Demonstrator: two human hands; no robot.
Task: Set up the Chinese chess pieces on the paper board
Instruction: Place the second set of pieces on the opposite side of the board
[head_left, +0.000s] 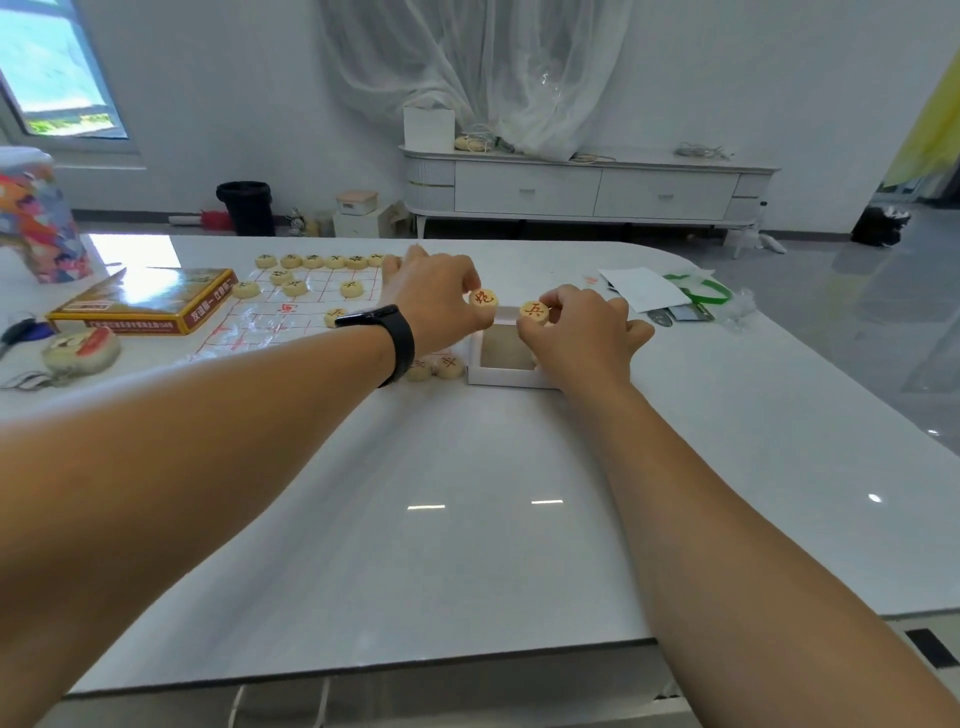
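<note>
Each hand (436, 296) (576, 332) — one red piece (483, 298) (534, 310)

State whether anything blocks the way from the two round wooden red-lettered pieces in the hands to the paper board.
Nothing visible does. The left-hand piece and right-hand piece are held above the small white box; the red-lined paper board lies just left, partly under the left hand.
</note>
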